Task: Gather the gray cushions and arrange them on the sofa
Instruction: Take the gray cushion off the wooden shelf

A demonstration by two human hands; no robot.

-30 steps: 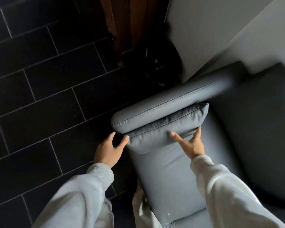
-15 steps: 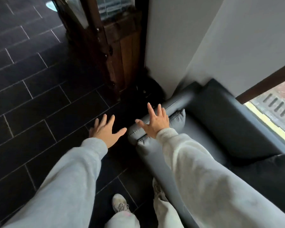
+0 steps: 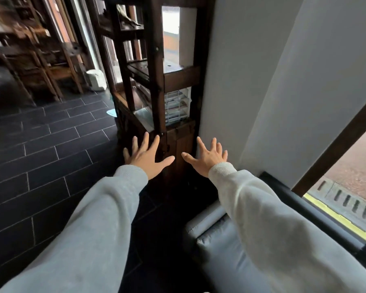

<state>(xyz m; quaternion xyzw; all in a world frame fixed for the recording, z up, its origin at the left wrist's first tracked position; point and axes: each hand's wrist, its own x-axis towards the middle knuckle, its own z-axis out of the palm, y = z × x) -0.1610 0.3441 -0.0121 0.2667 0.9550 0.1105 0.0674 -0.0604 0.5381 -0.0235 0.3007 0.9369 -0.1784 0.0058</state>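
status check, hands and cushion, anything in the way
Left hand open, grip empty. Right hand open, grip empty. Gray cushion on the sofa below the right sleeve, untouched. Wooden shelf dead ahead.

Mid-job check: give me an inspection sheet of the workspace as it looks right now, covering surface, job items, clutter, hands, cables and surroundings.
Surface: gray sofa at lower right, only its near end in view; dark tiled floor to the left.
Job's things: one gray cushion lies along the sofa's end; no other cushion seen.
Clutter: a white object on the floor near the chairs, too blurred to identify; a pale blue item by the shelf base.
Hands: left hand and right hand both open, fingers spread, holding nothing.
Cables: nothing seen.
Surroundings: dark wooden shelf unit ahead, white wall to its right, window at far right, wooden chairs at upper left.
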